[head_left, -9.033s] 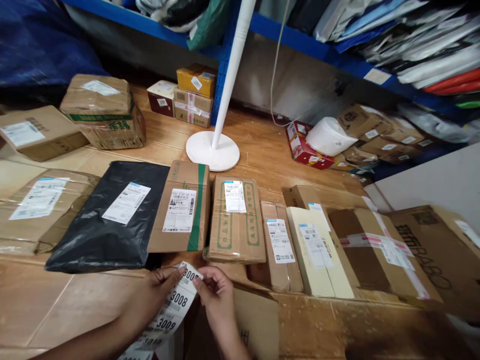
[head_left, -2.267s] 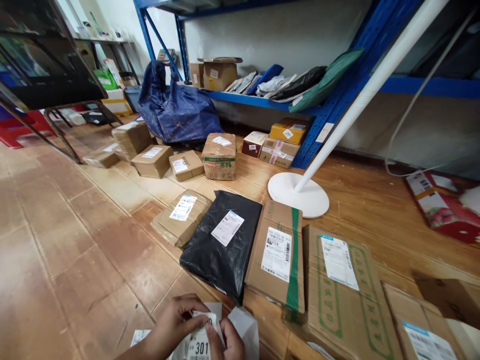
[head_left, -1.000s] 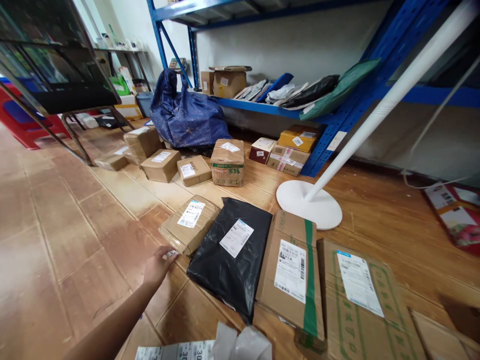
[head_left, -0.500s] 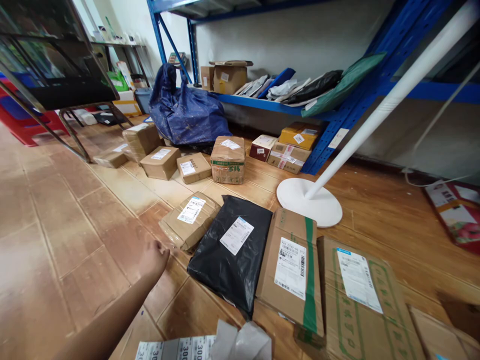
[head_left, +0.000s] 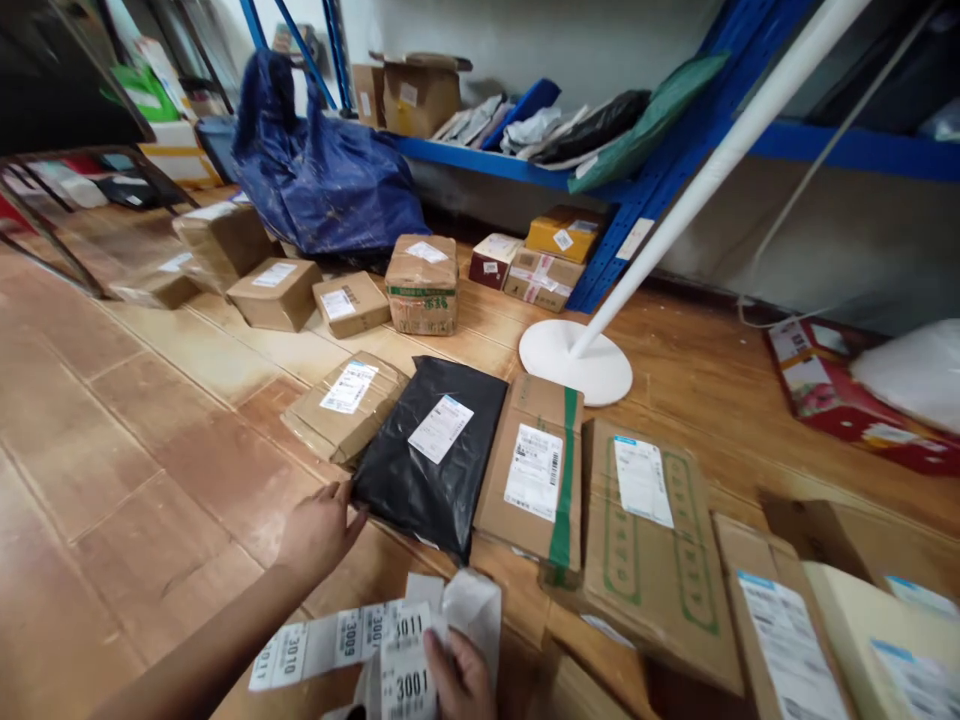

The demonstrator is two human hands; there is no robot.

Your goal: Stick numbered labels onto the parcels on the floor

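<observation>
My left hand (head_left: pixel 319 525) is at the near left corner of a black plastic mailer (head_left: pixel 431 465), its fingertips at the edge and the thumb apart from the fingers. The mailer lies flat with a white shipping label on top. At the bottom, my right hand (head_left: pixel 459 675) pinches a strip of printed number labels (head_left: pixel 409 655), with figures such as 3001 and 3011 readable. Its loose end trails left below my left forearm. Beyond my left hand lies a taped brown parcel (head_left: pixel 315 420). Right of the mailer sits a flat carton with green tape (head_left: pixel 495 505).
More cartons (head_left: pixel 660 560) line the floor to the right. Behind stand small boxes (head_left: pixel 424 290), a big blue bag (head_left: pixel 322 190) and a blue shelf (head_left: pixel 487 165) with parcels. A white pole on a round base (head_left: pixel 536 360) rises at centre right, near a red box (head_left: pixel 825 390).
My left hand has moved from beside the taped brown parcel to the black mailer's corner. My right hand has come into view with the labels. The view has shifted right and down.
</observation>
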